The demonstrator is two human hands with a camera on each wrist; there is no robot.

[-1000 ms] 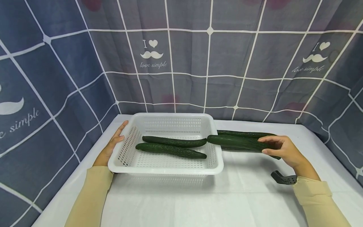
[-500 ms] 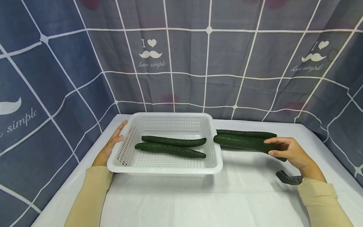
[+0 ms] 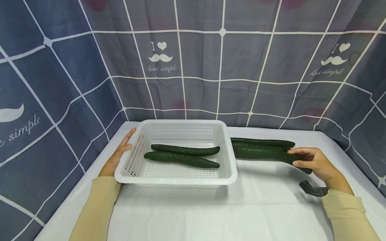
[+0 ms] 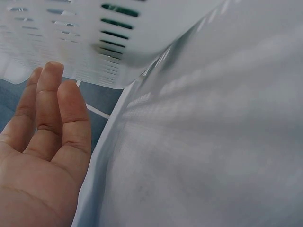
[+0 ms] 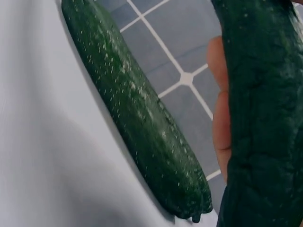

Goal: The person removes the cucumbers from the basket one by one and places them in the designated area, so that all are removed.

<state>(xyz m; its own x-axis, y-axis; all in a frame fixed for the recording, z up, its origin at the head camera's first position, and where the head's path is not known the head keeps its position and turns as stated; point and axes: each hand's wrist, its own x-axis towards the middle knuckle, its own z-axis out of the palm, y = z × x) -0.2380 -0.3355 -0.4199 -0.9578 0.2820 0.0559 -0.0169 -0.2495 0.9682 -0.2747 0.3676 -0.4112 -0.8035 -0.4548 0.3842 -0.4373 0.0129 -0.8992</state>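
My left hand (image 3: 118, 154) is at the left end of a white perforated basket (image 3: 181, 181), thumb at the rim. In the left wrist view its fingers (image 4: 49, 109) are nearly straight against the basket's outer wall. Two dark green cucumbers (image 3: 182, 159) lie side by side inside. Right of the basket, my right hand (image 3: 318, 165) grips a cucumber (image 5: 265, 118) near its right end, thumb in front and fingers behind. The far end of the held cucumber meets the basket's right rim in the head view. Another cucumber (image 5: 137, 109) lies on the table just behind it.
A white cloth (image 3: 211, 214) covers the table. Grey-blue curtain (image 3: 199, 60) with white grid lines hangs behind and at both sides. A black strap piece (image 3: 313, 189) sticks out from the right wrist.
My right hand has moved right, drawing the cucumber with it. Its left end, over the basket's right rim a second ago, has slid back to that rim. My left hand and the basket stay put.
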